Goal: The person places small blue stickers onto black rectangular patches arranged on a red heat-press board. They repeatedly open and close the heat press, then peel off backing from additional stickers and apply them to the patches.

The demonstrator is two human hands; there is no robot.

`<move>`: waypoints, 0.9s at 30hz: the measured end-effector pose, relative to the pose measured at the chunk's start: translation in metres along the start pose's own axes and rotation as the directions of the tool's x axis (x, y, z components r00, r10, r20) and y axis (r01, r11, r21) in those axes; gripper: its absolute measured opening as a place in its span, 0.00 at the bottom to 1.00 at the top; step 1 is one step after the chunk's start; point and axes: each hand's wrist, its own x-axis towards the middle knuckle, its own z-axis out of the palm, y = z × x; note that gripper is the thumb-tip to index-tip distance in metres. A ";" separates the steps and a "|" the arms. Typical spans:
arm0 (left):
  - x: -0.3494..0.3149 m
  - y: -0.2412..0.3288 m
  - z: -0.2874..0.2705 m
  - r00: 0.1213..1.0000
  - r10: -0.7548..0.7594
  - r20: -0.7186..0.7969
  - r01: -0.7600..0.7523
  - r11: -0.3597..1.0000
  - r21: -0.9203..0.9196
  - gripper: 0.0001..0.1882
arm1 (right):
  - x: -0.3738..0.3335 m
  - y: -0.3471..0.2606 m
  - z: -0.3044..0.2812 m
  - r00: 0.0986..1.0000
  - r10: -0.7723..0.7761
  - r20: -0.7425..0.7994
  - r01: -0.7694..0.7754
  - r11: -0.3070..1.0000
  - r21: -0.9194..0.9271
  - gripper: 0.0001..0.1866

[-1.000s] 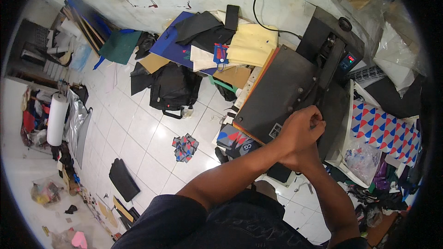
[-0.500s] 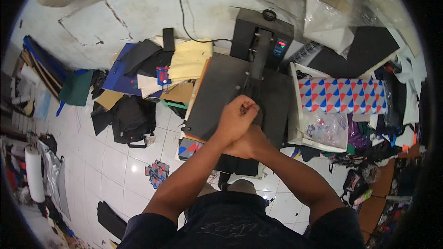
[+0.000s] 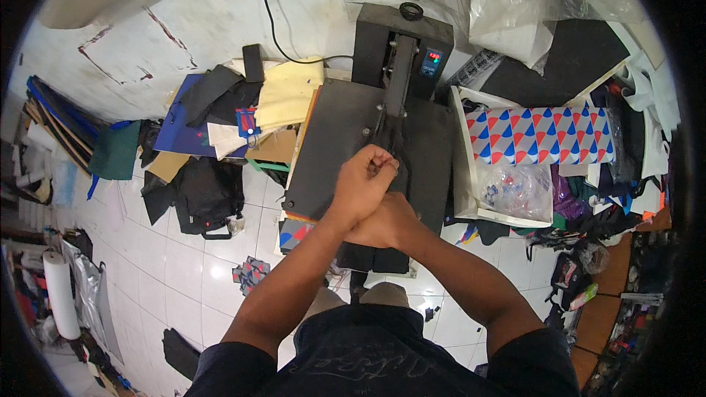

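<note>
In front of me stands a black heat press with a wide flat plate (image 3: 331, 125), a central lever arm (image 3: 396, 88) and a control box with a small lit display (image 3: 432, 64). My left hand (image 3: 362, 185) is over the lever's near end, its fingers curled and closed; whatever they may hold is hidden. Crossed beneath its wrist is my right hand (image 3: 382, 224), its fingers hidden from view. Red, blue and grey patterned fabric (image 3: 296, 235) pokes out under the plate's front left corner.
Right of the press, a white tray (image 3: 507, 215) bears a red-and-blue patterned roll (image 3: 540, 136) and a clear plastic bag (image 3: 515, 190). To the left lie yellow cloth (image 3: 290, 92), a dark phone (image 3: 252, 63) and a black bag (image 3: 206, 195). Patterned pieces (image 3: 251, 274) lie on the tiled floor.
The whole view has shifted slightly, so the press and tray appear a little further left and higher. Both hands keep the same crossed pose over the lever.
</note>
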 end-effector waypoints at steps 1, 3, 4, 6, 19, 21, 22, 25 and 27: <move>0.000 0.000 0.000 1.000 0.013 0.003 -0.013 1.000 -0.022 0.08 | 0.000 -0.001 -0.001 1.000 -0.008 0.009 0.008 1.000 -0.011 0.26; 0.001 0.002 -0.001 1.000 0.025 0.008 -0.025 1.000 -0.018 0.08 | 0.000 -0.001 -0.004 1.000 -0.012 -0.014 0.012 1.000 -0.020 0.27; 0.001 0.005 -0.001 1.000 0.023 0.010 -0.023 1.000 0.007 0.08 | 0.000 -0.002 -0.005 1.000 -0.012 -0.025 0.011 1.000 -0.025 0.27; 0.002 0.003 0.000 1.000 0.019 0.014 -0.019 1.000 0.015 0.08 | 0.000 0.002 -0.001 0.999 -0.030 -0.019 0.030 1.000 -0.001 0.27; 0.003 -0.005 0.001 0.998 0.063 -0.030 -0.064 0.998 -0.025 0.08 | -0.003 -0.004 -0.005 1.000 0.029 0.002 -0.029 1.000 0.012 0.27; 0.003 -0.005 0.002 0.999 0.050 -0.015 -0.050 0.999 -0.010 0.07 | -0.002 0.000 -0.001 0.999 -0.005 -0.041 0.005 1.000 0.003 0.27; 0.003 -0.004 0.001 1.000 0.031 0.003 -0.031 0.999 0.007 0.07 | -0.003 0.002 0.000 0.998 -0.020 -0.063 0.020 1.000 -0.002 0.27; 0.004 -0.008 0.000 1.000 0.018 0.022 -0.018 0.999 -0.036 0.06 | -0.001 0.001 -0.003 1.000 0.013 0.015 -0.012 1.000 -0.022 0.27; 0.005 -0.010 -0.001 1.000 0.017 0.024 -0.016 0.998 -0.059 0.06 | -0.002 -0.002 -0.005 1.000 -0.005 0.008 0.005 1.000 -0.003 0.27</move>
